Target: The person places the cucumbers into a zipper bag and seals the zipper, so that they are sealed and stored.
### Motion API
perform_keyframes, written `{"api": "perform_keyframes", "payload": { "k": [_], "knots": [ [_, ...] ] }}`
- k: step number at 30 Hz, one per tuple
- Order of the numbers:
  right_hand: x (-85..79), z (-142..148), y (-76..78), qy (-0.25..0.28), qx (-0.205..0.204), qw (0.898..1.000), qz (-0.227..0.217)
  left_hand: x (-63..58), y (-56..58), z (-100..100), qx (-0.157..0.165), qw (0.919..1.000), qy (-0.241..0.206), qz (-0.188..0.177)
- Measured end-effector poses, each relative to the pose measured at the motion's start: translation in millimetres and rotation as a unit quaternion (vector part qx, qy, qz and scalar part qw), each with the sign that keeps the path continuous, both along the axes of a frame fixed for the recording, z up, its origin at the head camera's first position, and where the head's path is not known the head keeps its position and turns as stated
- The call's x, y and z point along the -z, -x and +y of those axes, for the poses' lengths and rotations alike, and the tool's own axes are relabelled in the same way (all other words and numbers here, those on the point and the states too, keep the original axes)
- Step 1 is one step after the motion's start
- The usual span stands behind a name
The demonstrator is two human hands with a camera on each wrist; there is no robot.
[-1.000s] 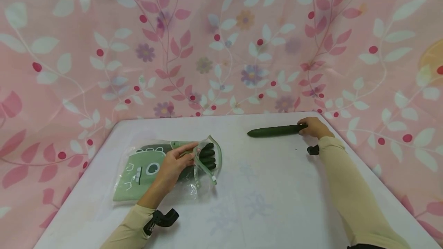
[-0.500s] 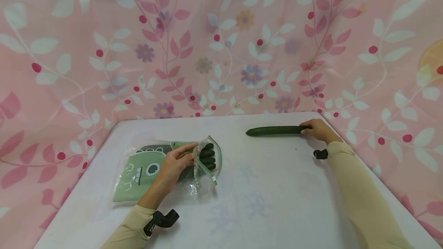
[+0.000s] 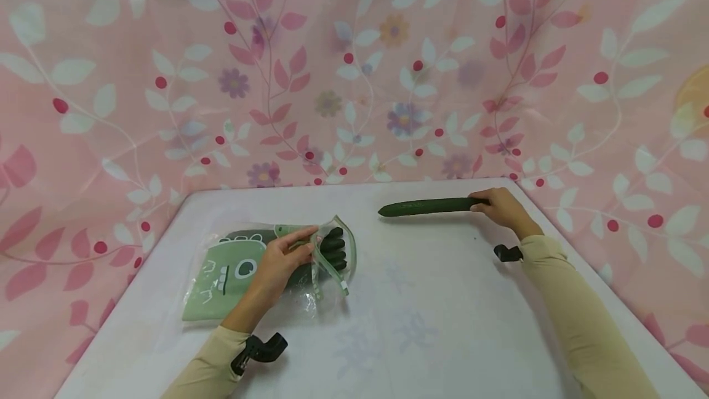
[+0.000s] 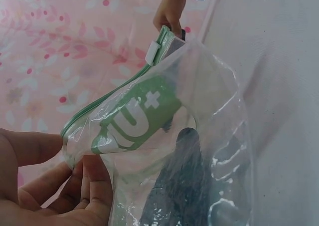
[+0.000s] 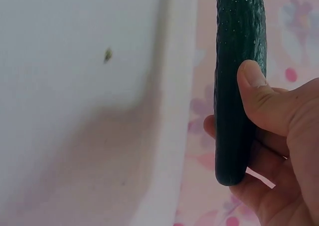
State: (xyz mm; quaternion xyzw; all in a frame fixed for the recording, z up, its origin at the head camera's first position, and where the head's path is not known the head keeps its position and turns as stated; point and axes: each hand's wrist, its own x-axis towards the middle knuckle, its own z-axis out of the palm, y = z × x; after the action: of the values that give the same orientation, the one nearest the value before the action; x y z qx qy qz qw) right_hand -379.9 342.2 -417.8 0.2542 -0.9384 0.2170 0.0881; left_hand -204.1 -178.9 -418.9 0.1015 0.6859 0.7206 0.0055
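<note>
My left hand (image 3: 279, 263) pinches the opening edge of a clear zip bag (image 3: 221, 288) with a green cartoon face, lying at the left of the table. Inside its open mouth several dark green cucumbers (image 3: 333, 248) show their ends; the left wrist view has one cucumber (image 4: 182, 181) blurred behind the plastic. At the far right, my right hand (image 3: 501, 208) grips a long cucumber (image 3: 423, 207) by one end, thumb (image 5: 254, 76) on one side and fingers round the other. The free end points left toward the bag, roughly level.
A white table (image 3: 421, 325) fills the lower view, backed by a pink floral curtain (image 3: 354, 79). The bag's white zip slider (image 4: 152, 53) sits on the green zip strip. A small dark speck (image 5: 107, 55) lies on the table near the right hand.
The right hand and its cucumber first shifted slightly right, then back left, so the cucumber's free end is now nearer the bag. The left hand and bag stay in place.
</note>
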Motion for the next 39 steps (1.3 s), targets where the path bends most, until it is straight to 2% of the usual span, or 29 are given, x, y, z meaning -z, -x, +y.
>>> {"api": "perform_keyframes", "payload": {
  "k": [6, 23, 39],
  "knots": [
    [-10.0, -19.2, -13.2, 0.013, 0.004, 1.0, 0.003, -1.4, -0.4, 0.1, 0.0, 1.0, 0.001, -0.001],
    [-11.2, -56.5, -43.3, 0.046, -0.02, 0.998, 0.039, -0.2, -2.4, 0.1, -0.006, 0.9999, 0.0, -0.013],
    [-16.2, -74.7, -55.5, 0.059, -0.059, 0.995, 0.054, -4.6, -3.2, 2.1, -0.009, 0.9999, 0.004, -0.01]
  ]
}}
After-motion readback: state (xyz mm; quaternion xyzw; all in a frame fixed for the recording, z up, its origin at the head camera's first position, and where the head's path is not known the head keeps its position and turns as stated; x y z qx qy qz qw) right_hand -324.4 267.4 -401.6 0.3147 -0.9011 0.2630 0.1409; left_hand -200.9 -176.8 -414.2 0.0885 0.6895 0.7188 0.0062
